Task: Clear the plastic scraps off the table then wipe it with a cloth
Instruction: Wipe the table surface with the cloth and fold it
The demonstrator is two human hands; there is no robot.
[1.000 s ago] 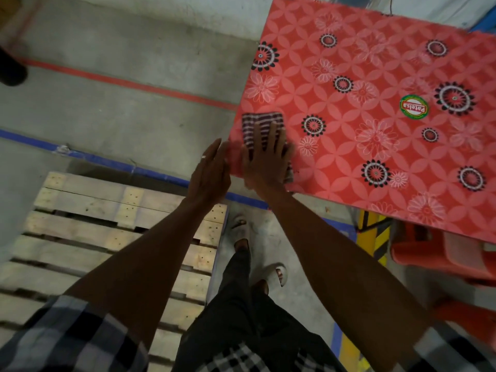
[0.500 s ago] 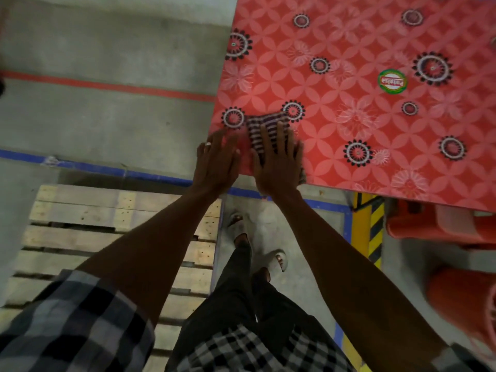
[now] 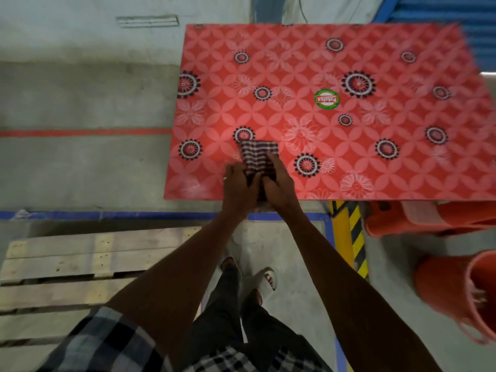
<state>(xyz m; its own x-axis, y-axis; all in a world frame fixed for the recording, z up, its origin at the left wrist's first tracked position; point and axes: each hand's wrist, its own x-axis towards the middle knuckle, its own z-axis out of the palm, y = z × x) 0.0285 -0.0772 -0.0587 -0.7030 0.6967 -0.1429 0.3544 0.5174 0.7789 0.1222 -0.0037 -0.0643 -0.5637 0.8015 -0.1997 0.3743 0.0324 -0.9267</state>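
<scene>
A folded dark checked cloth [image 3: 257,157] lies on the red flower-patterned table [image 3: 349,162] near its front edge. My left hand [image 3: 237,186] grips the cloth's near left side. Against it, my right hand [image 3: 279,183] holds the near right side, with fingers laid over the fabric. The two hands touch each other over the cloth. I see no plastic scraps on the table top. A round green and red sticker [image 3: 326,98] sits near the table's middle.
A wooden pallet [image 3: 80,267] lies on the floor at the lower left. Orange plastic buckets [image 3: 456,291] and an orange chair [image 3: 418,221] stand at the right under the table's edge. A yellow-black striped post [image 3: 349,237] stands by the front edge.
The cloth and my right hand slid right along the table's front edge. My left hand came onto the table and closed on the cloth beside the right hand.
</scene>
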